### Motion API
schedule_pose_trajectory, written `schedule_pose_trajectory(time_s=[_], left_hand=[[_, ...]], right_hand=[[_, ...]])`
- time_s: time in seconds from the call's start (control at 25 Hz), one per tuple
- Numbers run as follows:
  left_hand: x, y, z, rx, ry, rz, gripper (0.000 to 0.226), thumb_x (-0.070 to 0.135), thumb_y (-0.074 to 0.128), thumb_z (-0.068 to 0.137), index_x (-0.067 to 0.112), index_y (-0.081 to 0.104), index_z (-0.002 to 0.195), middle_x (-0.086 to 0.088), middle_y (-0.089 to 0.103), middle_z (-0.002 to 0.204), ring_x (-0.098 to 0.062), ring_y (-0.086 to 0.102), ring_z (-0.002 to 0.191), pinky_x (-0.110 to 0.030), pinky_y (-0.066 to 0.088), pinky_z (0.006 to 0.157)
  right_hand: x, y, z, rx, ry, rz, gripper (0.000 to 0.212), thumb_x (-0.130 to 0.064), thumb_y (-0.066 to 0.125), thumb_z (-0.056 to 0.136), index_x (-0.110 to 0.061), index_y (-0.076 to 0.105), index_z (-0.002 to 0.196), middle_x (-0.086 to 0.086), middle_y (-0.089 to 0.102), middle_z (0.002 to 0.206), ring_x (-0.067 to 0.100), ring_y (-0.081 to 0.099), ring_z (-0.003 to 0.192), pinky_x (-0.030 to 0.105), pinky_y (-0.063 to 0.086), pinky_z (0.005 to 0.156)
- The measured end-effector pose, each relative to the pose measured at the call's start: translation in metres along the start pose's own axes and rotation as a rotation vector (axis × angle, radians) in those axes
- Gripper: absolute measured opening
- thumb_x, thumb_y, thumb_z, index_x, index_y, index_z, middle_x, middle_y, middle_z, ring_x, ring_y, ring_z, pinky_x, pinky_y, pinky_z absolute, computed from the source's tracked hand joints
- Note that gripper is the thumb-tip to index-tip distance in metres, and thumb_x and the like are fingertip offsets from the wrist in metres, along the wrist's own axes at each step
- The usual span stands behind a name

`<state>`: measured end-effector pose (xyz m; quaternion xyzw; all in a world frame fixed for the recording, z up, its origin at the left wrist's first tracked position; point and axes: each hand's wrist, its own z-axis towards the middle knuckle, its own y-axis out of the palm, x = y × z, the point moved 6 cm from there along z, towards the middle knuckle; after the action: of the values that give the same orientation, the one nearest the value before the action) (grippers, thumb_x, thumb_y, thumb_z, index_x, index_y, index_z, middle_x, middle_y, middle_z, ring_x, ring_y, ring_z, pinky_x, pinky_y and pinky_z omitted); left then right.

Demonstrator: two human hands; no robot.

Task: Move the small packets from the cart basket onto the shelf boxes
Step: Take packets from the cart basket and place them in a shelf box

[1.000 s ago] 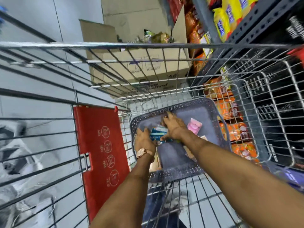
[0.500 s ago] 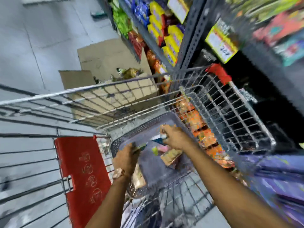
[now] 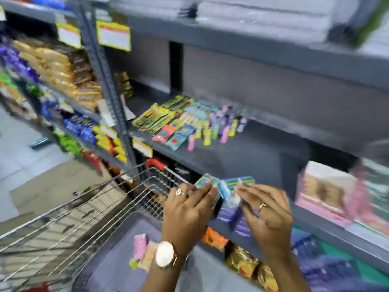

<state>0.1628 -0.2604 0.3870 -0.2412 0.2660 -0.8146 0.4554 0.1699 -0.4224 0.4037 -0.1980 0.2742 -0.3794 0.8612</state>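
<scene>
My left hand (image 3: 187, 211) and my right hand (image 3: 266, 213) are raised side by side over the front edge of the dark shelf (image 3: 242, 157), each gripping blue small packets (image 3: 226, 185) that fan out between the fingertips. Below them the grey plastic basket (image 3: 117, 268) lies in the wire cart (image 3: 88, 209), with a pink packet (image 3: 140, 245) and a tan one left on its floor. Farther back on the shelf lie rows of colourful small packets (image 3: 189, 121). The view is blurred by motion.
A grey upright post (image 3: 105, 76) splits the shelving; snack bags (image 3: 59, 66) fill the racks to its left. Pink and white boxes (image 3: 330, 190) stand on the shelf at right. Orange snack packs (image 3: 242, 256) sit on the lower rack. A cardboard box (image 3: 52, 186) lies on the floor.
Both hands have lifted out of the basket with blue packets and risen to the shelf edge. The view swung up from the cart to the shelving.
</scene>
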Motion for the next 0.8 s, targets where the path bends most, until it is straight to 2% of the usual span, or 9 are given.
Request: schedule_pose_trajectory(time_s=[0.12, 0.24, 0.28, 0.36, 0.48, 0.56, 0.64, 0.72, 0.8], left_hand=[[0.071, 0.020, 0.053, 0.003, 0.155, -0.005, 0.024, 0.028, 0.062, 0.080, 0.025, 0.072, 0.102, 0.011, 0.076, 0.102, -0.025, 0.065, 0.073, -0.033, 0.049, 0.066], [0.144, 0.052, 0.088, -0.051, 0.265, -0.032, 0.031, 0.033, 0.053, 0.078, 0.027, 0.072, 0.101, 0.015, 0.076, 0.097, -0.020, 0.053, 0.086, -0.033, 0.037, 0.072], [0.167, 0.063, 0.097, -0.079, 0.301, -0.063, 0.032, 0.034, 0.053, 0.076, 0.028, 0.072, 0.101, 0.016, 0.076, 0.095, -0.018, 0.050, 0.090, -0.032, 0.040, 0.074], [0.207, 0.085, 0.111, -0.184, 0.358, -0.104, 0.032, 0.033, 0.051, 0.073, 0.029, 0.074, 0.095, 0.016, 0.076, 0.091, -0.017, 0.058, 0.096, -0.028, 0.052, 0.075], [0.262, 0.122, 0.125, -0.387, 0.421, -0.093, 0.023, 0.028, 0.059, 0.068, 0.025, 0.076, 0.084, 0.008, 0.077, 0.079, -0.019, 0.072, 0.080, -0.026, 0.059, 0.066], [0.291, 0.147, 0.131, -0.536, 0.461, -0.053, 0.017, 0.018, 0.066, 0.070, 0.018, 0.073, 0.085, -0.001, 0.076, 0.079, -0.025, 0.071, 0.077, -0.031, 0.059, 0.063], [0.313, 0.162, 0.137, -0.597, 0.475, 0.006, 0.017, 0.010, 0.064, 0.075, 0.013, 0.073, 0.089, -0.008, 0.075, 0.084, -0.031, 0.070, 0.082, -0.035, 0.057, 0.068], [0.327, 0.178, 0.136, -0.620, 0.488, 0.057, 0.022, 0.003, 0.057, 0.081, 0.007, 0.071, 0.097, -0.014, 0.074, 0.094, -0.033, 0.068, 0.092, -0.038, 0.055, 0.078], [0.335, 0.192, 0.134, -0.655, 0.489, 0.112, 0.026, -0.003, 0.051, 0.085, 0.004, 0.068, 0.103, -0.016, 0.072, 0.103, -0.034, 0.064, 0.101, -0.040, 0.053, 0.085]], right_hand=[[0.035, -0.075, 0.001, 0.156, 0.063, -0.113, 0.019, -0.015, 0.062, 0.081, -0.011, 0.076, 0.092, -0.008, 0.071, 0.096, 0.014, 0.058, 0.091, 0.038, 0.048, 0.086], [0.075, -0.138, -0.012, 0.255, 0.144, -0.273, 0.016, -0.011, 0.065, 0.077, -0.010, 0.077, 0.088, 0.002, 0.077, 0.091, 0.020, 0.063, 0.086, 0.043, 0.052, 0.081], [0.089, -0.156, -0.019, 0.284, 0.184, -0.319, 0.016, -0.010, 0.066, 0.076, -0.010, 0.077, 0.087, 0.003, 0.078, 0.091, 0.023, 0.066, 0.084, 0.042, 0.053, 0.079], [0.114, -0.185, -0.035, 0.310, 0.265, -0.405, 0.017, -0.007, 0.069, 0.072, -0.011, 0.077, 0.087, 0.002, 0.078, 0.090, 0.026, 0.069, 0.080, 0.041, 0.052, 0.077], [0.155, -0.218, -0.057, 0.302, 0.445, -0.519, 0.021, -0.005, 0.069, 0.066, -0.013, 0.077, 0.084, 0.003, 0.078, 0.086, 0.027, 0.069, 0.079, 0.039, 0.051, 0.075], [0.187, -0.228, -0.064, 0.217, 0.582, -0.579, 0.023, -0.006, 0.071, 0.062, -0.017, 0.076, 0.082, 0.006, 0.078, 0.081, 0.030, 0.069, 0.078, 0.036, 0.050, 0.073], [0.215, -0.232, -0.067, 0.058, 0.712, -0.652, 0.029, -0.004, 0.077, 0.058, -0.021, 0.076, 0.082, 0.010, 0.076, 0.075, 0.033, 0.068, 0.074, 0.034, 0.053, 0.067], [0.233, -0.231, -0.064, -0.136, 0.839, -0.725, 0.031, -0.005, 0.073, 0.067, -0.023, 0.075, 0.092, 0.015, 0.074, 0.083, 0.036, 0.067, 0.082, 0.038, 0.055, 0.069], [0.244, -0.227, -0.061, -0.354, 0.881, -0.769, 0.028, -0.010, 0.062, 0.080, -0.023, 0.070, 0.103, 0.016, 0.073, 0.098, 0.037, 0.066, 0.094, 0.039, 0.054, 0.079]])
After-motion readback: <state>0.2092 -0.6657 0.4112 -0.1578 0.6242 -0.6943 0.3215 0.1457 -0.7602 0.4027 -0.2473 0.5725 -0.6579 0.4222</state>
